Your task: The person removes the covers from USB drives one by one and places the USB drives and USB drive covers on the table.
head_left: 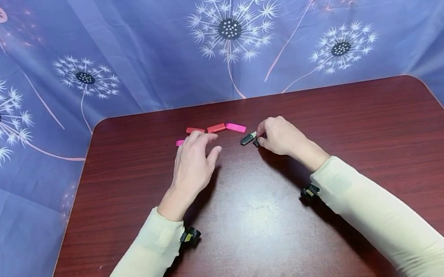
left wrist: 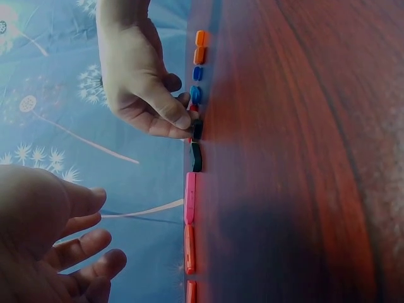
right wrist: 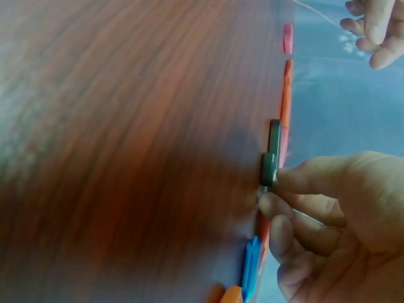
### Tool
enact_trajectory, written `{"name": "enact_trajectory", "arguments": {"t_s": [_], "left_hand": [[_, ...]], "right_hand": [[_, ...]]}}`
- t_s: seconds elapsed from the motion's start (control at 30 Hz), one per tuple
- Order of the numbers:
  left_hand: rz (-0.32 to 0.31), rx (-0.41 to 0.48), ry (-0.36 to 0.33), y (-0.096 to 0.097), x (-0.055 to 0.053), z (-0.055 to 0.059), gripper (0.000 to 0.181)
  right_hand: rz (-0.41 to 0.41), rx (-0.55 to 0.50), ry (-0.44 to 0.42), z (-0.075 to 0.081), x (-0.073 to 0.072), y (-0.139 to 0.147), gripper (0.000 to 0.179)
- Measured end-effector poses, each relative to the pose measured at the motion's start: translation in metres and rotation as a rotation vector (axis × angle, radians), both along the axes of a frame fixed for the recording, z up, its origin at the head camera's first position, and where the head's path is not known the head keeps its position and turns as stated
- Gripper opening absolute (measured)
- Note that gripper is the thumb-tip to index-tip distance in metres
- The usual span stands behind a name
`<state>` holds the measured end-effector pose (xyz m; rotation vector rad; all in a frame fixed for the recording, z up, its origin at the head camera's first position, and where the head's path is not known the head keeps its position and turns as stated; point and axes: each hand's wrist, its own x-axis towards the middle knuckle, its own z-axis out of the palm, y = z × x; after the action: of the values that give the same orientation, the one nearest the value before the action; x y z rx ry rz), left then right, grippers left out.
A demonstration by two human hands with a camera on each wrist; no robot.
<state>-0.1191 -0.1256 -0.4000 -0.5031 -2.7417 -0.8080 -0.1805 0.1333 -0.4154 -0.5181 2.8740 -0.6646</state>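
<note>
My right hand (head_left: 281,137) pinches a small black cap (right wrist: 269,169) between thumb and fingertips, low over the table. Beside it lies a black USB flash drive (head_left: 247,139) with a light end towards those fingers; the two overlap in the right wrist view. My left hand (head_left: 193,163) hovers to the left with fingers loosely bent, holding nothing. Just past its fingertips lie a red stick (head_left: 216,128) and a bright pink stick (head_left: 235,128). Another red stick (head_left: 194,129) and a pink one (head_left: 179,143) are partly hidden behind that hand.
Beyond my right hand, orange pieces (left wrist: 200,47) and blue pieces (left wrist: 196,95) line up on the table; the hand hides them in the head view. The dark red wooden table (head_left: 385,154) ends at a blue curtain (head_left: 150,37) with dandelion prints.
</note>
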Motion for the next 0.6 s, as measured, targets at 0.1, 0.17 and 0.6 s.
{"name": "enact_trajectory", "arguments": {"t_s": [0.1,0.17,0.6], "left_hand": [[0.004,-0.006,0.002,0.0,-0.002,0.0,0.03],[0.006,-0.01,0.005,0.001,-0.004,0.0,0.03],[0.007,-0.003,0.005,0.007,-0.011,0.002,0.031]], "right_hand": [[-0.002,0.0,-0.005,0.001,0.001,0.001,0.009],[-0.009,-0.003,-0.01,0.002,0.003,0.003,0.009],[0.009,-0.036,0.025,0.013,0.017,0.012,0.011]]}}
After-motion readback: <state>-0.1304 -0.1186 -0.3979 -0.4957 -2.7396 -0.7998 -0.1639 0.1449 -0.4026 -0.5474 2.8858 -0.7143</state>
